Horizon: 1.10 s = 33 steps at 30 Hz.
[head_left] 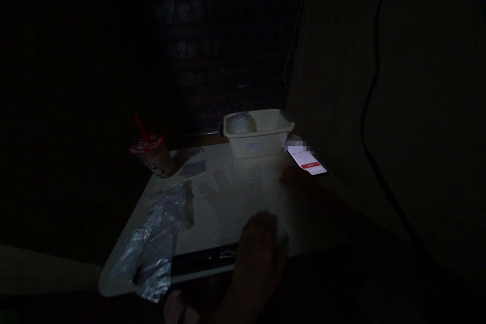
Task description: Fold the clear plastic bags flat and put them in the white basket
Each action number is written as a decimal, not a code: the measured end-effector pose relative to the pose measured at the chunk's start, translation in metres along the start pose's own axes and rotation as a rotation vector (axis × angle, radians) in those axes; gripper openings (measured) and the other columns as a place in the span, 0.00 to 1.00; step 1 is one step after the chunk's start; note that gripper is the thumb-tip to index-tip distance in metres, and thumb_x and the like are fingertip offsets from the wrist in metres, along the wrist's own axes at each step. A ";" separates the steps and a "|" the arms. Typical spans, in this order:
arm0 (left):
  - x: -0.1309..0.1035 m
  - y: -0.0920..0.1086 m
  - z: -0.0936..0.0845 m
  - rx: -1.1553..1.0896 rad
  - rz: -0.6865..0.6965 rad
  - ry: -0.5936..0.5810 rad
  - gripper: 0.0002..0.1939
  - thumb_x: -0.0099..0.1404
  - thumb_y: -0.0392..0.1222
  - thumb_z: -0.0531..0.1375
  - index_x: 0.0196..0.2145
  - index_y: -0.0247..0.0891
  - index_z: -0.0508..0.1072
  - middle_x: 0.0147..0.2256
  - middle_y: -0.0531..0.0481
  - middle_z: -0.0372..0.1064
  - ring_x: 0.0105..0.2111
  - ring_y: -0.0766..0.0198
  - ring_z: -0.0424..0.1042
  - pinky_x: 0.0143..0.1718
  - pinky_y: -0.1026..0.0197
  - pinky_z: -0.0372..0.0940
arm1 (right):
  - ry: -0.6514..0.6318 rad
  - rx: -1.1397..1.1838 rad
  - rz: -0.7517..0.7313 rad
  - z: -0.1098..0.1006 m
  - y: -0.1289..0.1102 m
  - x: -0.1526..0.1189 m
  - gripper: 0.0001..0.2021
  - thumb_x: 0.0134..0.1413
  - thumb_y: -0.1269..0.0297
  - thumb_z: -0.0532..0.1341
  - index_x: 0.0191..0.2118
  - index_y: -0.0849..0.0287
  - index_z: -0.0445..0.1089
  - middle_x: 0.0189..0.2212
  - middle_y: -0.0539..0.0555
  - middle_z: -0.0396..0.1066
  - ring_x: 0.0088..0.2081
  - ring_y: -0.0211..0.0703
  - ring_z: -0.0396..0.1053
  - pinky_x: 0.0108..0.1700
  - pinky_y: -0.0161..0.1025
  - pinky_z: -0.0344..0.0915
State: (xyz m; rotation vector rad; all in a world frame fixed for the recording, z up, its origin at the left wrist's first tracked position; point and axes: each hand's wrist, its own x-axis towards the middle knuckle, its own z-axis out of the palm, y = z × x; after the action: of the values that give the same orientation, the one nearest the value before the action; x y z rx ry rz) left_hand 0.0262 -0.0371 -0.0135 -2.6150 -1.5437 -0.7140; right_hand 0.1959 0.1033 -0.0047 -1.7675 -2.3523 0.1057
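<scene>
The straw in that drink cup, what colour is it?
Red. The straw sticks up tilted from the cup, seen in the head view.

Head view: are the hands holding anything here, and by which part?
It cannot be told. One dim hand hovers at the table's near edge beside the crumpled plastic bags, seemingly apart from them. An arm reaches toward the lit phone; too dark to see any grip.

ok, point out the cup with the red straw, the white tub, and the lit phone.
cup with red straw (155, 158): head view, on the cup's side below the lid.
white tub (258, 146): head view, on its front wall.
lit phone (308, 161): head view, on the bright screen.
</scene>
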 end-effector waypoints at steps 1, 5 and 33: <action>0.000 0.006 0.004 -0.010 -0.002 0.019 0.22 0.57 0.43 0.51 0.48 0.31 0.58 0.46 0.39 0.61 0.47 0.54 0.58 0.43 0.51 0.59 | -0.039 0.031 0.027 -0.002 -0.003 0.002 0.07 0.45 0.67 0.53 0.27 0.62 0.66 0.29 0.58 0.68 0.31 0.43 0.65 0.27 0.35 0.58; 0.004 0.012 0.022 -0.008 0.004 0.059 0.18 0.55 0.35 0.52 0.44 0.29 0.63 0.42 0.38 0.64 0.43 0.53 0.62 0.40 0.52 0.63 | -0.139 0.139 0.099 -0.012 -0.012 0.010 0.05 0.43 0.68 0.54 0.24 0.62 0.65 0.27 0.54 0.69 0.29 0.38 0.65 0.27 0.31 0.58; 0.005 0.007 0.004 -0.308 -0.162 0.075 0.15 0.58 0.34 0.47 0.42 0.31 0.65 0.40 0.41 0.65 0.41 0.60 0.64 0.41 0.56 0.64 | -0.063 0.482 0.172 -0.025 -0.038 0.018 0.07 0.39 0.72 0.53 0.28 0.63 0.64 0.17 0.49 0.65 0.21 0.35 0.64 0.24 0.31 0.58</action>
State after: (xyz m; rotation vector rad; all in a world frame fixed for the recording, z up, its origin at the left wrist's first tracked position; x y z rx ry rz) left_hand 0.0354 -0.0361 -0.0136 -2.6475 -1.7648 -1.1326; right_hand 0.1606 0.1082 0.0283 -1.7261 -1.9814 0.6977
